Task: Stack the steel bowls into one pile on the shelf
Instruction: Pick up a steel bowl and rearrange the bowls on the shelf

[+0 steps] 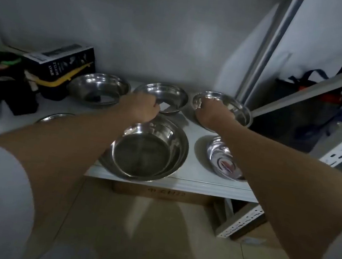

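Observation:
Several steel bowls sit on a white shelf [193, 183]. My left hand [140, 109] grips the near rim of the back middle bowl [167, 95]. My right hand [209, 112] has its fingers curled over the rim of the back right bowl [236, 109]. A back left bowl [98, 88] stands free. At the front middle a pile of nested bowls [148, 150] sits near the shelf edge. A small bowl [223, 160] lies at the front right, partly under my right forearm. The rim of another bowl [54, 117] peeks out beside my left forearm.
A black box [62, 63] with a yellow item and dark clutter [6, 79] fill the shelf's back left. A metal upright [267, 53] and a slanted brace [313, 86] border the right side. A cardboard box [162, 193] sits below the shelf.

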A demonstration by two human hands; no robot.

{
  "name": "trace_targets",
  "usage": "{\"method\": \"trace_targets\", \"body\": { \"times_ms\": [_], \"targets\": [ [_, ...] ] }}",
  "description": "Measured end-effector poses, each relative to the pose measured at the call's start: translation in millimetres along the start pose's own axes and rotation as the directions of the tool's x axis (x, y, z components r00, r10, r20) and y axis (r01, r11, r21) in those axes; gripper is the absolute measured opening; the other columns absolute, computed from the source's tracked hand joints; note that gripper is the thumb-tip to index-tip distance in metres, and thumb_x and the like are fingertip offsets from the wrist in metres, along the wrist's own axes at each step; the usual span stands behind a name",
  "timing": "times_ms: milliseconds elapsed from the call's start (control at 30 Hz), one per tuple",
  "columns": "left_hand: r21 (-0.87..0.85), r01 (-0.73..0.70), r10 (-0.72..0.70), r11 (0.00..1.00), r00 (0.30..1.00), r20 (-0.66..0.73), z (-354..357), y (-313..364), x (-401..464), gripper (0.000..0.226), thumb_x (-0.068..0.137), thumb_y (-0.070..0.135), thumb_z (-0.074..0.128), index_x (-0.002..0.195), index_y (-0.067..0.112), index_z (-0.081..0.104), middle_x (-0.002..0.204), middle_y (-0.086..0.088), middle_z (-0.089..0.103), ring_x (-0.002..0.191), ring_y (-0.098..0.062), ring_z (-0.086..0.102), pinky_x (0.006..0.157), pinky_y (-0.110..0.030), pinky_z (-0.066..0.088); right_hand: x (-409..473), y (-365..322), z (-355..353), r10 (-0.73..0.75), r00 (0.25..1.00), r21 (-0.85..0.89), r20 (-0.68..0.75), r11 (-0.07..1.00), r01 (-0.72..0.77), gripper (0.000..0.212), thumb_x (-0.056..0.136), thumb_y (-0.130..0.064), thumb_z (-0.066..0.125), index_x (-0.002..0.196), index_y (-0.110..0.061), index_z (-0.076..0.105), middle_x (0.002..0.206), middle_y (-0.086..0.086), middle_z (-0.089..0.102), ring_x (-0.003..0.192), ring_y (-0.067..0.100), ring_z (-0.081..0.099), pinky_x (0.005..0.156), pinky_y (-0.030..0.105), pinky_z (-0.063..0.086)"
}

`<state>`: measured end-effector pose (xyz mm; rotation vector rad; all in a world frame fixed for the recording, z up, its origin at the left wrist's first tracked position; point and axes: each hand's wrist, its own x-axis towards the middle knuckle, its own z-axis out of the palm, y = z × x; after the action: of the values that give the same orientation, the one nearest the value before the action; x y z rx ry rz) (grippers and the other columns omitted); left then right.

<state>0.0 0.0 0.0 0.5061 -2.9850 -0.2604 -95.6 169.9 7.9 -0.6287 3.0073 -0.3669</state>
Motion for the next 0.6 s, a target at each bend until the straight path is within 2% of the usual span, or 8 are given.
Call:
{"method": "trace_targets", "body": {
  "times_ms": [67, 133, 267, 367, 433, 500, 600],
  "targets": [
    [-0.016, 0.001, 0.000, 1.000, 1.000, 0.008, 9, 1, 14, 0.037, 0.096, 0.035, 0.035, 0.109, 0.013, 0.062, 0.116, -0.014, 0.063, 0.105, -0.033, 0.060, 0.092, -0.044, 0.049, 12, 11, 3, 0.071, 0.997, -0.034, -0.009, 0.997, -0.071, 0.045, 0.095, -0.032, 0.044, 0.135, -0.015, 0.052, 0.138, 0.011, 0.055, 0.127, 0.033, 0.052, 0.099, 0.043, 0.043],
    [0.004, 0.023, -0.023, 1.000, 1.000, 0.021, 20, 1, 26, 0.037, 0.095, 0.036, 0.034, 0.111, 0.015, 0.061, 0.119, -0.014, 0.062, 0.107, -0.033, 0.059, 0.093, -0.046, 0.048, 26, 21, 10, 0.136, 0.991, -0.033, -0.013, 0.990, -0.136, 0.045, 0.094, -0.028, 0.046, 0.136, -0.012, 0.050, 0.137, 0.013, 0.055, 0.127, 0.034, 0.051, 0.097, 0.042, 0.044],
    [0.039, 0.050, -0.052, 0.998, 0.997, 0.063, 38, -2, 48, 0.040, 0.096, 0.041, 0.032, 0.116, 0.017, 0.058, 0.122, -0.014, 0.061, 0.111, -0.033, 0.059, 0.096, -0.046, 0.046, 52, 34, 32, 0.142, 0.990, -0.046, 0.018, 0.989, -0.141, 0.044, 0.093, -0.025, 0.049, 0.135, -0.011, 0.050, 0.140, 0.015, 0.051, 0.133, 0.034, 0.043, 0.102, 0.045, 0.042],
    [-0.003, 0.030, -0.030, 1.000, 0.997, 0.078, 50, -7, 56, 0.039, 0.097, 0.040, 0.032, 0.113, 0.016, 0.059, 0.118, -0.012, 0.060, 0.108, -0.031, 0.059, 0.094, -0.044, 0.047, 67, 39, 51, 0.158, 0.987, -0.083, 0.043, 0.985, -0.154, 0.044, 0.093, -0.026, 0.052, 0.134, -0.010, 0.052, 0.137, 0.013, 0.054, 0.130, 0.034, 0.046, 0.104, 0.046, 0.043],
    [-0.057, 0.016, -0.011, 0.998, 0.996, 0.091, 57, -8, 58, 0.036, 0.099, 0.036, 0.033, 0.107, 0.013, 0.059, 0.107, -0.010, 0.061, 0.102, -0.029, 0.061, 0.088, -0.039, 0.047, 74, 41, 63, 0.148, 0.988, -0.151, 0.053, 0.979, -0.138, 0.041, 0.093, -0.021, 0.052, 0.133, -0.010, 0.053, 0.135, 0.013, 0.056, 0.127, 0.033, 0.050, 0.102, 0.044, 0.045],
    [-0.072, 0.004, 0.002, 0.997, 0.997, 0.077, 62, -6, 60, 0.035, 0.098, 0.034, 0.034, 0.104, 0.010, 0.059, 0.099, -0.011, 0.062, 0.097, -0.029, 0.063, 0.080, -0.036, 0.046, 78, 44, 72, 0.102, 0.995, -0.220, 0.005, 0.971, -0.099, 0.037, 0.092, -0.011, 0.051, 0.129, -0.010, 0.057, 0.130, 0.013, 0.060, 0.123, 0.033, 0.055, 0.097, 0.043, 0.047],
    [0.026, -0.036, 0.036, 0.999, 0.999, 0.002, 64, -3, 65, 0.035, 0.096, 0.032, 0.035, 0.103, 0.010, 0.061, 0.101, -0.012, 0.065, 0.097, -0.033, 0.063, 0.077, -0.037, 0.047, 80, 47, 72, 0.025, 0.996, -0.274, -0.085, 0.961, -0.047, 0.034, 0.092, -0.002, 0.047, 0.121, -0.007, 0.063, 0.122, 0.014, 0.065, 0.116, 0.034, 0.061, 0.090, 0.043, 0.050]
  ]
}}
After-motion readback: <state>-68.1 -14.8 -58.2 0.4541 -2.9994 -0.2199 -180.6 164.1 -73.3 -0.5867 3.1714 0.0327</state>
